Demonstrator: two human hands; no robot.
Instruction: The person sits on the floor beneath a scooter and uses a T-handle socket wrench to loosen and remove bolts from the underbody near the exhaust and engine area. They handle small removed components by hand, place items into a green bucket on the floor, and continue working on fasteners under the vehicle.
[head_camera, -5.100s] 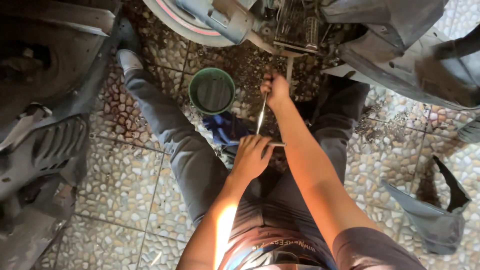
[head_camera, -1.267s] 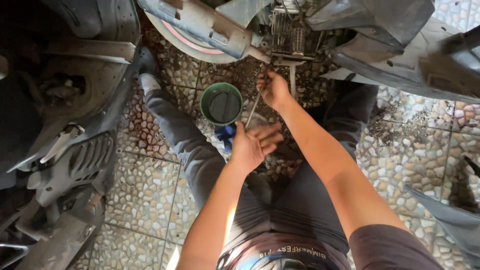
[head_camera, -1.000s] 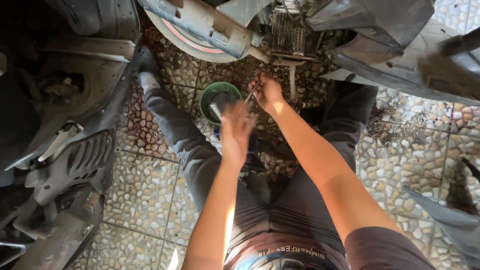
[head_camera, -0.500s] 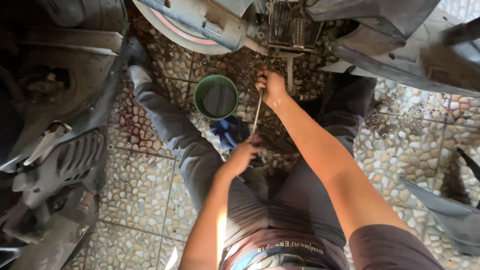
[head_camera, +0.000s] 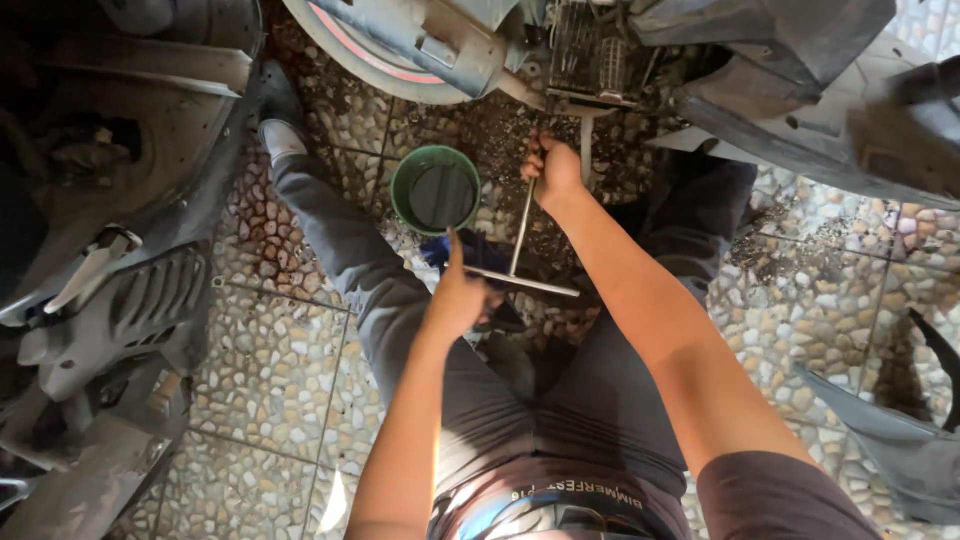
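The long steel T-handle wrench (head_camera: 520, 235) reaches up under the scooter engine (head_camera: 590, 50). Right hand (head_camera: 553, 172) grips its shaft; left hand (head_camera: 462, 295), apparently part-closed, holds the crossbar. Best kept straight, with 2 hands steady.

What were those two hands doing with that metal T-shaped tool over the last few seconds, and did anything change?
The left hand let go of the crossbar of the metal T-handle wrench, swung up toward the round green bowl of dark liquid, then came back to the crossbar's left end. The right hand kept gripping the shaft near its top. The bowl and the grey engine part above stayed put.
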